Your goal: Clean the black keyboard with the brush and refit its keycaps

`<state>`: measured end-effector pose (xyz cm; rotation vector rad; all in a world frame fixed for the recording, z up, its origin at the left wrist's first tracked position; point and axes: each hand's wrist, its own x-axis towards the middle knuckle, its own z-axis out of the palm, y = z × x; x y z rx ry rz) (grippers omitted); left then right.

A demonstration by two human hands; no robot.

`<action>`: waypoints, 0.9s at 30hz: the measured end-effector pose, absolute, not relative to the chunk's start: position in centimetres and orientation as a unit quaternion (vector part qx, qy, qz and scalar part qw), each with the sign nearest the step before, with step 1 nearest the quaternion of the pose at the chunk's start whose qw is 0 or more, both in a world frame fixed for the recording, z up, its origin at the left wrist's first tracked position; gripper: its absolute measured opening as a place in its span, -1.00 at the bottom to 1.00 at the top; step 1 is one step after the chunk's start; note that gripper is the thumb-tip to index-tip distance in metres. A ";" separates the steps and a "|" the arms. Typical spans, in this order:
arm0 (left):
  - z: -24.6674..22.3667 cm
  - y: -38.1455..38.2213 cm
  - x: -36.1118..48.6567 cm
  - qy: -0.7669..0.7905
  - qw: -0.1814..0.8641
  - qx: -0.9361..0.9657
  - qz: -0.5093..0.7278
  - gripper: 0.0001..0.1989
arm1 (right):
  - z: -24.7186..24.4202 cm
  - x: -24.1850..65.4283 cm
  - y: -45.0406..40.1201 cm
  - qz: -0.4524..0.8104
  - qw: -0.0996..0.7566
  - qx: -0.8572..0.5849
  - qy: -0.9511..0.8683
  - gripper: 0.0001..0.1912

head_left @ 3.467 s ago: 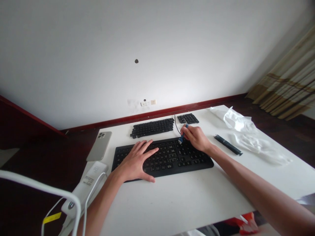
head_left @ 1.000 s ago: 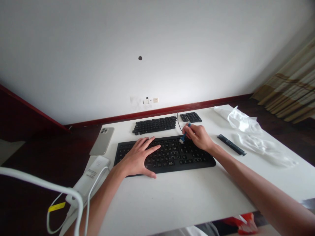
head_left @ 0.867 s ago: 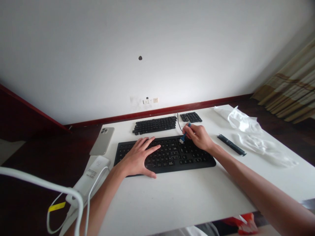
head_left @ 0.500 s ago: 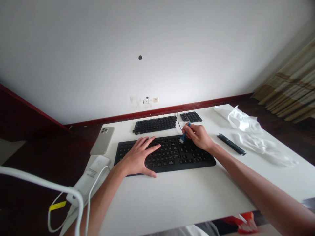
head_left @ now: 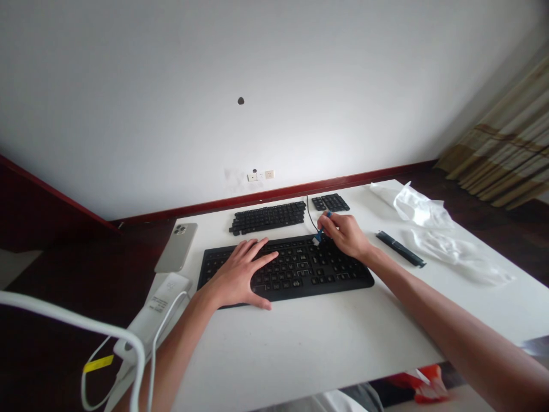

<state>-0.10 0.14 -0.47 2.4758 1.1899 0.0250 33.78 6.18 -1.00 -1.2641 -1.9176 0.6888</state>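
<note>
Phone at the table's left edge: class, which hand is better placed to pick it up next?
Left, probably. The left hand rests empty on the keyboard, close to the phone. The right hand is farther away and pinches a small blue tool.

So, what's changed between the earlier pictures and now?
Very little: the head camera has swung and levelled slightly, shifting the whole view. The right hand still grips the small blue tool at the upper right of the keyboard, and the left hand still rests on the keys. Nothing was taken or let go.
</note>
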 end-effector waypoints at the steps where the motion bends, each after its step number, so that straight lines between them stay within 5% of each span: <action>1: -0.5 0.1 -0.1 0.424 0.196 0.884 0.009 0.22 | -1.0 33.8 6.2 0.270 0.358 -0.489 -0.749 -0.47; 27: -0.8 0.1 -0.3 0.419 0.181 0.890 0.019 0.19 | -0.5 34.1 6.0 0.373 0.377 -0.434 -0.728 -0.48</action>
